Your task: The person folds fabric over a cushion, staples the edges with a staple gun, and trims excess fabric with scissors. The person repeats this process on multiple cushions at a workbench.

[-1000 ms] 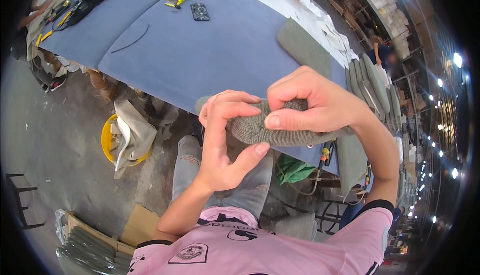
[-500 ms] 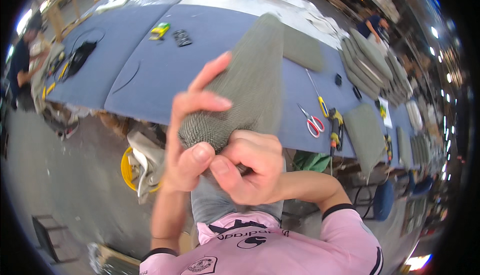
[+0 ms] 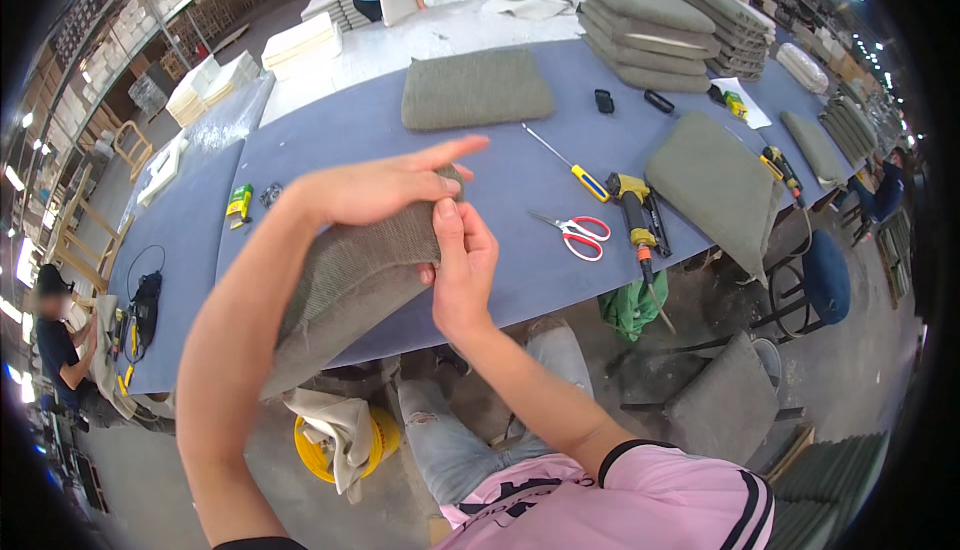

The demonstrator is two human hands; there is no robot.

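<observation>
A grey-green fabric-covered cushion (image 3: 355, 275) is held up in front of me at the table's near edge, tilted, its far end toward the lower left. My left hand (image 3: 385, 185) lies over its upper corner, the index finger stretched out and the other fingers bent against the fabric. At the same corner my right hand (image 3: 465, 265) grips the edge, thumb pressed on the cover and fingers curled beneath. Part of the cushion is hidden behind my left forearm.
On the blue table (image 3: 520, 300) lie red-handled scissors (image 3: 575, 235), a screwdriver (image 3: 580, 175), a yellow-black staple gun (image 3: 635, 215) and a flat cushion (image 3: 475, 90). Farther right are stacked cushions (image 3: 650, 35) and a loose one (image 3: 715, 185). A yellow bucket (image 3: 385, 435) stands below. Other people work nearby.
The cushion has turned from pointing away from me to slanting toward the lower left. My left hand has moved onto the top of its corner; the view has shifted too.
</observation>
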